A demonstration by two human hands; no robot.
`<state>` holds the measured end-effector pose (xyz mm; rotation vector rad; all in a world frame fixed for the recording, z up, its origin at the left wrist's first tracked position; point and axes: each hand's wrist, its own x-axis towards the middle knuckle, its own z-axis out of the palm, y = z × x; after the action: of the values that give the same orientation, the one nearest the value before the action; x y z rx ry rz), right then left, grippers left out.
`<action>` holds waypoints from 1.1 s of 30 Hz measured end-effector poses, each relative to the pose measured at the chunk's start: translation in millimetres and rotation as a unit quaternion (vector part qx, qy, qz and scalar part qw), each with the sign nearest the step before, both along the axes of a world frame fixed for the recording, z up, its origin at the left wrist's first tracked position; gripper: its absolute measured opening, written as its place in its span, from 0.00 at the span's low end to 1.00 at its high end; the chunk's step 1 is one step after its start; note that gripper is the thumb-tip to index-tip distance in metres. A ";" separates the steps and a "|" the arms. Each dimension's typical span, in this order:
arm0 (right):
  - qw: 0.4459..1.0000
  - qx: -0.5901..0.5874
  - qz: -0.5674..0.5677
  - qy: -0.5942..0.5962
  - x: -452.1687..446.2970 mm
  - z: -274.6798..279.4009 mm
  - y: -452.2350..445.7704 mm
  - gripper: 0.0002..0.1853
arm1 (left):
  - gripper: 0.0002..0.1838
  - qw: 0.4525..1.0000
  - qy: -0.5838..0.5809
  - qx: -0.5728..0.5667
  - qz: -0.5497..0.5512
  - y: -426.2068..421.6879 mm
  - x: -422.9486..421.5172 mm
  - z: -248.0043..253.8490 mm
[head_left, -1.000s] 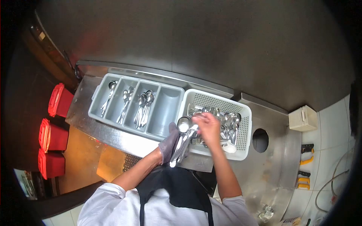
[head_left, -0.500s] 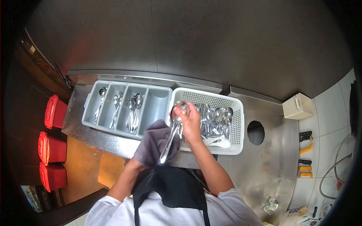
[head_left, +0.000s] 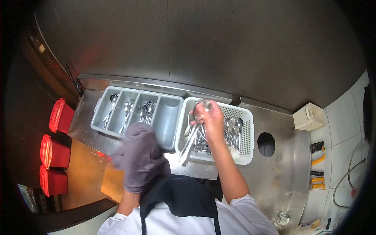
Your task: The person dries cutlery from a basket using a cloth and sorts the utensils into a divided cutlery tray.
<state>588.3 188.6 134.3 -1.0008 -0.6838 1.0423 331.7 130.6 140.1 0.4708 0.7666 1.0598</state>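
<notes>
My right hand (head_left: 213, 122) is closed around a bunch of metal spoons (head_left: 189, 147), bowls up by the fingers and handles slanting down toward me. It is above a white perforated basket (head_left: 247, 147) of mixed spoons and forks (head_left: 233, 127). A grey cloth (head_left: 139, 160) covers my left hand, whose fingers are hidden inside it. This hand is in front of a grey cutlery tray (head_left: 166, 125) and is apart from the spoons. Three of the tray's compartments hold spoons (head_left: 147, 109); the rightmost shows none.
Tray and basket stand side by side on a steel counter (head_left: 282, 172) with a round hole (head_left: 266, 144) at right. A cream container (head_left: 309, 116) is at the far right, near knives (head_left: 318, 150) on the tiled wall. Red lidded bins (head_left: 56, 150) are at left.
The cloth-covered left hand has moved left, away from the spoons. My right hand has shifted slightly up and right with the spoons, over the basket.
</notes>
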 end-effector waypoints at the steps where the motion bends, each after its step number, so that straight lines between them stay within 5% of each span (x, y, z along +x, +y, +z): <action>1: 1.000 -0.003 0.025 -0.005 -11.4 -4.7 -0.4 0.09 | 0.17 1.000 0.002 -0.017 -0.021 -1.9 7.2 -7.2; 5: 0.994 -0.009 0.110 -0.011 -65.9 -31.0 -1.0 0.12 | 0.15 0.995 0.004 -0.061 -0.077 6.7 28.6 -30.6; 8: 0.935 -0.053 0.099 -0.337 -82.2 -52.6 4.5 0.21 | 0.14 0.992 0.033 -0.066 -0.101 7.1 37.1 -38.1; 11: 0.898 -0.064 0.160 -0.406 -70.0 -74.0 13.2 0.26 | 0.12 0.981 0.140 0.008 -0.136 5.7 39.7 -33.9; 14: 0.912 -0.107 0.093 -0.384 -18.9 -105.2 12.2 0.25 | 0.11 0.948 0.261 0.093 -0.155 0.4 31.7 -27.3; 15: 0.868 -0.186 0.065 -0.455 10.0 -93.7 8.1 0.23 | 0.11 0.950 0.254 0.085 -0.162 0.7 27.5 -27.8; 17: 0.714 -0.130 -0.090 -0.682 70.7 -139.2 1.9 0.20 | 0.09 0.964 0.191 0.034 -0.180 2.4 17.8 -30.7; 19: 0.607 -0.183 -0.052 -0.771 116.0 -172.1 -13.2 0.15 | 0.09 0.947 0.231 0.131 -0.183 8.0 10.4 -40.7; 20: 0.591 -0.183 -0.030 -0.785 123.3 -185.6 -15.7 0.14 | 0.09 0.892 0.322 0.267 -0.171 14.1 8.7 -51.3; 22: 0.558 -0.183 0.011 -0.809 130.0 -204.4 -17.4 0.13 | 0.09 0.888 0.312 0.291 -0.170 18.6 7.7 -61.2; 23: 0.555 -0.170 0.007 -0.814 132.0 -211.3 -15.5 0.13 | 0.10 0.943 0.211 0.180 -0.181 16.6 9.4 -63.6; 25: 0.550 -0.143 0.002 -0.823 128.7 -213.9 -13.7 0.12 | 0.11 0.957 0.163 0.123 -0.204 17.8 6.0 -71.9; 28: 0.616 -0.115 -0.073 -0.776 123.5 -188.9 -13.5 0.12 | 0.15 0.918 0.257 0.205 -0.222 28.0 2.8 -70.8; 30: 0.639 0.006 -0.182 -0.747 120.2 -162.7 -7.0 0.15 | 0.17 0.948 0.215 0.133 -0.195 27.0 13.5 -55.2; 33: 0.804 -0.026 -0.205 -0.558 96.0 -107.2 -5.5 0.17 | 0.15 0.965 0.152 0.141 -0.162 30.5 26.4 -76.3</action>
<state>684.3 183.1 27.1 -1.7187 -1.2987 -0.0237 358.1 161.0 63.8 0.9867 0.7768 0.7987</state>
